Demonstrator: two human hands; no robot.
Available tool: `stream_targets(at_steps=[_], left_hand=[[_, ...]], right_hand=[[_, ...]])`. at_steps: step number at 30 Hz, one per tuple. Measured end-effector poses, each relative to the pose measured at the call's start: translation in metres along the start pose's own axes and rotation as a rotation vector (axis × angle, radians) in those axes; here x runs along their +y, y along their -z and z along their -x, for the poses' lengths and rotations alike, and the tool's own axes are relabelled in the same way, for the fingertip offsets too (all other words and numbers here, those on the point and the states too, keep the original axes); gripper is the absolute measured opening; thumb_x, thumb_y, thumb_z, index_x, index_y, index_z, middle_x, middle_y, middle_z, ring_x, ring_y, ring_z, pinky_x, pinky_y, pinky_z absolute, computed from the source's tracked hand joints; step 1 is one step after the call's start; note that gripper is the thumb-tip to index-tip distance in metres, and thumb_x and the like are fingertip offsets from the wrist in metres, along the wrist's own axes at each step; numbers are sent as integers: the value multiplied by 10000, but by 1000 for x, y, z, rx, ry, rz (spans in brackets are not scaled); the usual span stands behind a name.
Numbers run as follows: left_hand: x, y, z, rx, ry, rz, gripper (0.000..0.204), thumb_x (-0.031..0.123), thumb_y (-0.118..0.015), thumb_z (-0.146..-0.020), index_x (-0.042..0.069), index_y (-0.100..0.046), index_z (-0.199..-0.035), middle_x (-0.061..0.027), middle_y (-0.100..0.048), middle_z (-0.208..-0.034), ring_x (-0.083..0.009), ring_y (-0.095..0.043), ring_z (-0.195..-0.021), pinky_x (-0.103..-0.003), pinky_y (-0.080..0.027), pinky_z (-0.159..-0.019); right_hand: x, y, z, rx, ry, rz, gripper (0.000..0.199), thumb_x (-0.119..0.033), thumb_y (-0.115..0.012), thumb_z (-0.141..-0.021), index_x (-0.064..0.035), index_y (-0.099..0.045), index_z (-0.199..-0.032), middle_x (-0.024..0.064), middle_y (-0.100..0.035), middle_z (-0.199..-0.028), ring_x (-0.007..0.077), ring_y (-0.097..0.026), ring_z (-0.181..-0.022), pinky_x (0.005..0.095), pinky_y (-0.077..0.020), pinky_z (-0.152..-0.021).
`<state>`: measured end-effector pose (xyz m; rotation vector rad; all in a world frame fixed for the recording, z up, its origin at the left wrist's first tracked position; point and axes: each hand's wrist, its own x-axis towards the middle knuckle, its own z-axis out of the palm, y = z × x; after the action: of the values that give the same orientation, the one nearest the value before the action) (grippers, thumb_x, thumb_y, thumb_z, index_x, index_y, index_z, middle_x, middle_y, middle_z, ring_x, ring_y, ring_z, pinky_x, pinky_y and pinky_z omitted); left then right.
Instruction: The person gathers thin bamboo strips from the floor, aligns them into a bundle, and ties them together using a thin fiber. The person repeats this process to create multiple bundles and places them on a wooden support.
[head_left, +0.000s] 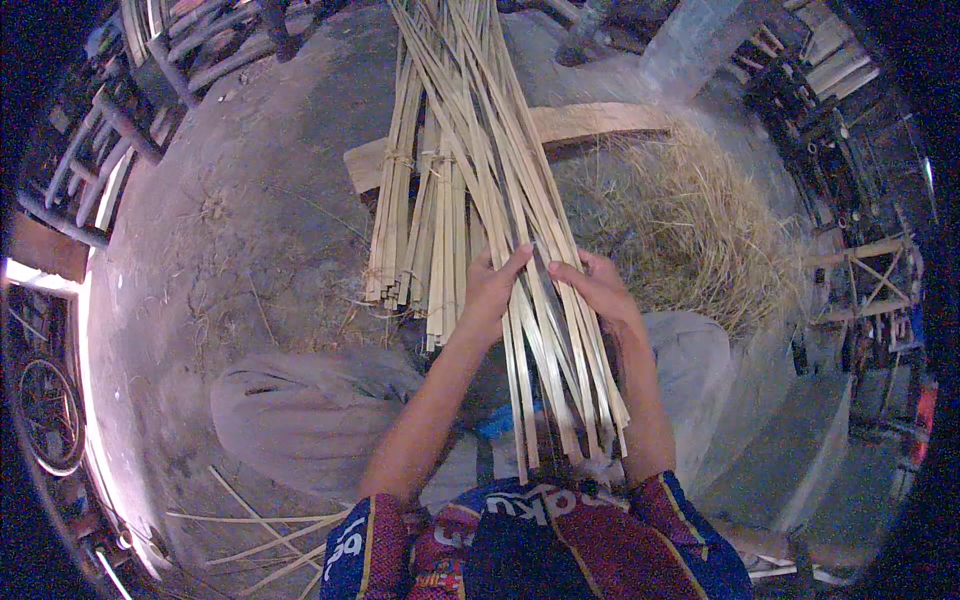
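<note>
A loose fan of bamboo strips (530,250) runs from the person's lap out to the far edge of the view, with the left hand (492,285) and right hand (598,285) both gripping strips at mid-length, fingers curled over them. Just left of the held fan, a tied bundle (415,220) rests across a plank (590,122), its near ends hanging free. Straw (690,220) crowds the right side, while the dirt floor (230,230) at left lies open out to stacked poles (110,130).
</note>
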<state>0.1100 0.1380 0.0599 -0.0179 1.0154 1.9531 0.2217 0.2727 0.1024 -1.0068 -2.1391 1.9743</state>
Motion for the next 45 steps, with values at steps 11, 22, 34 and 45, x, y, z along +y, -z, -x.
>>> stream_targets(at_steps=[11,22,34,45], left_hand=[[4,1,2,73,41,46,394,243,-659,-927,-38,-545,-1179,-118,-667,-932,-202,-666,-749,-348,-576,-636],[-6,21,-14,-338,288,348,452,318,-497,-1002,-19,-477,-1302,-234,-658,-1077,-356,-687,-939,-478,-597,-811],[7,6,2,-337,419,417,462,360,-450,-1016,-68,-534,-1169,-240,-660,-1005,-357,-683,-917,-517,-568,-862],[-14,33,-25,-370,508,507,414,305,-541,-978,27,-526,-1285,-214,-642,-1135,-348,-678,-963,-512,-573,-850]], right_hand=[[-21,4,8,-66,-142,-179,406,-272,-720,-870,1,-613,-1152,74,-691,-939,117,-672,-752,275,-571,-661],[8,29,0,-107,-234,-546,339,-225,-671,-896,25,-607,-1115,110,-692,-893,182,-698,-766,274,-606,-738],[19,15,-4,-247,-324,-779,201,-173,-639,-919,6,-632,-1010,65,-670,-815,122,-650,-649,232,-573,-582],[18,12,-3,-210,-361,-550,398,-228,-737,-860,8,-621,-1159,89,-709,-978,153,-696,-791,287,-591,-681]])
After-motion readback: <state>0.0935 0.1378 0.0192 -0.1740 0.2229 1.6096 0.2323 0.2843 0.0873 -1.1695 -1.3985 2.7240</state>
